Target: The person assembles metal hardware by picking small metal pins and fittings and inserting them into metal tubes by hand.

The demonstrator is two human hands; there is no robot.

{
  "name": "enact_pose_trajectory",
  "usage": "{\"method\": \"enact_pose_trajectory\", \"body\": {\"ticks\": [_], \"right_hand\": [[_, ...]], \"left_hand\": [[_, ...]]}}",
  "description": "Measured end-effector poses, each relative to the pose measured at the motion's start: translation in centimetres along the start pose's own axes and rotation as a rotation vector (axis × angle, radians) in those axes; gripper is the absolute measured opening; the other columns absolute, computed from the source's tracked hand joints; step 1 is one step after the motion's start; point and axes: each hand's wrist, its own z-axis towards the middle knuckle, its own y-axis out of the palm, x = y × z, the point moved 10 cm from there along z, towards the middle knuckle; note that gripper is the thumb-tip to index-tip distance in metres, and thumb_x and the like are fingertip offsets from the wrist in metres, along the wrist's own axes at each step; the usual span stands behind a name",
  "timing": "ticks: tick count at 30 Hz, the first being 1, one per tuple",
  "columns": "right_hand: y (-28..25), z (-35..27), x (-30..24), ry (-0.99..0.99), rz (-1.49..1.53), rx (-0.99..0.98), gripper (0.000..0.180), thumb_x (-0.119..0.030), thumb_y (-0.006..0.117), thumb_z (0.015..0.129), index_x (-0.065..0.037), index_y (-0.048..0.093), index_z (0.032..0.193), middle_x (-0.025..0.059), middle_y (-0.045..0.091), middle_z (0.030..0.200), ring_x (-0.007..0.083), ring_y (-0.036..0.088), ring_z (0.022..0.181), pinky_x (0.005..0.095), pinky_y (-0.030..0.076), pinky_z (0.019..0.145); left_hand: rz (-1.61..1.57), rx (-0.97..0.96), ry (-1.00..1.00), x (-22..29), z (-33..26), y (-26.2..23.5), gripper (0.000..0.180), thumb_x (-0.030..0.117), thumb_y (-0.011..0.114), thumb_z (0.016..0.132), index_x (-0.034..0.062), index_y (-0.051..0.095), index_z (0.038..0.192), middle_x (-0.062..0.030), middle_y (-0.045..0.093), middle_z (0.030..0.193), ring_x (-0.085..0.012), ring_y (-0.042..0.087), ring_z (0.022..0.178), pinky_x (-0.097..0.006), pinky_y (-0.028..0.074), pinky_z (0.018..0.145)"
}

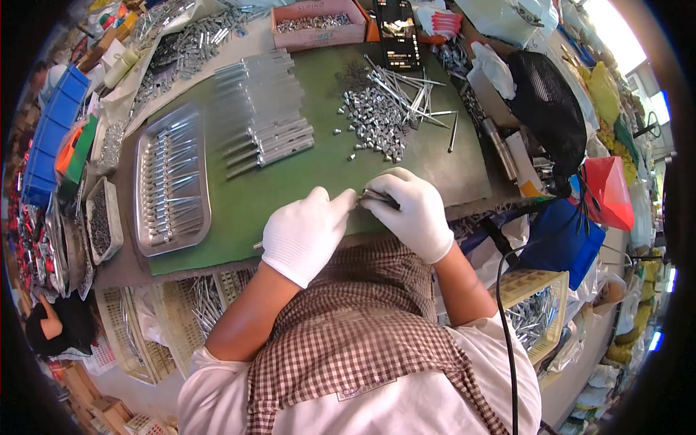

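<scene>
Both my hands wear white gloves and meet over the near edge of a green mat [333,174]. My left hand [306,230] is closed in a pinch; a thin metal rod's end [258,245] pokes out beside its wrist. My right hand [415,212] is closed around a dark metal piece [380,197], its shape mostly hidden by the fingers. The fingertips of both hands almost touch. Beyond them lie a heap of small silvery metal sleeves [377,119] and loose long metal pins [417,94]. Several clear plastic tubes [264,134] lie in a row to the left.
A steel tray [205,210] with rows of slim metal parts stands left. Behind the mat are a pink bin [319,36] of small parts and a black device [397,43]. A black mesh bag [551,109] sits right. Crates [558,304] of rods are below; a black cable [510,355] hangs nearby.
</scene>
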Motion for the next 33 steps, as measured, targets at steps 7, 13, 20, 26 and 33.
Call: {"method": "enact_pose_trajectory", "body": {"ticks": [7, 13, 20, 26, 33], "right_hand": [[0.5, -1.7, -0.4, -0.002, -0.102, 0.084, 0.013, -0.015, 0.078, 0.082, -0.010, 0.071, 0.091, 0.0078, 0.067, 0.090, 0.0315, 0.067, 0.079, 0.0402, 0.054, 0.068], [0.6, -2.0, -0.5, -0.026, -0.102, 0.072, 0.012, -0.015, 0.078, 0.082, -0.011, 0.071, 0.090, 0.0069, 0.067, 0.090, 0.0307, 0.067, 0.079, 0.0397, 0.054, 0.068], [0.6, -1.9, -1.2, -0.079, -0.189, 0.057, 0.010, -0.016, 0.076, 0.084, -0.011, 0.071, 0.091, 0.0071, 0.067, 0.088, 0.0304, 0.068, 0.078, 0.0398, 0.055, 0.067], [-1.7, 0.4, 1.5, 0.058, -0.252, 0.128, 0.014, -0.012, 0.076, 0.084, -0.009, 0.076, 0.098, 0.0108, 0.071, 0.094, 0.0301, 0.070, 0.080, 0.0379, 0.056, 0.071], [-0.4, 1.9, 2.5, 0.009, -0.363, -0.007, 0.014, -0.017, 0.073, 0.086, -0.011, 0.074, 0.098, 0.0096, 0.067, 0.092, 0.0324, 0.068, 0.080, 0.0416, 0.055, 0.070]], "left_hand": [[-0.041, 0.008, -0.021, 0.3, -0.7, -0.1, 0.020, 0.026, 0.065, 0.092, 0.0255, 0.067, 0.112, -0.0072, 0.059, 0.080, -0.0290, 0.066, 0.063, -0.041, 0.053, 0.055], [-0.028, -0.027, -0.031, 0.3, -0.6, 0.1, 0.020, 0.025, 0.065, 0.092, 0.0255, 0.066, 0.112, -0.0077, 0.059, 0.080, -0.0298, 0.066, 0.063, -0.042, 0.053, 0.055], [-0.032, 0.017, 0.009, 0.6, -0.5, -0.3, 0.013, 0.027, 0.063, 0.094, 0.0226, 0.064, 0.106, -0.0086, 0.059, 0.076, -0.0285, 0.067, 0.058, -0.041, 0.054, 0.049], [-0.038, -0.009, -0.011, 0.4, -0.7, 0.1, 0.016, 0.028, 0.062, 0.095, 0.0258, 0.066, 0.111, -0.0080, 0.057, 0.077, -0.0303, 0.065, 0.061, -0.043, 0.053, 0.053], [-0.030, -0.016, -0.012, 0.3, -0.6, 0.0, 0.016, 0.028, 0.064, 0.095, 0.0266, 0.067, 0.111, -0.0072, 0.055, 0.076, -0.0290, 0.063, 0.059, -0.042, 0.052, 0.052]]}}
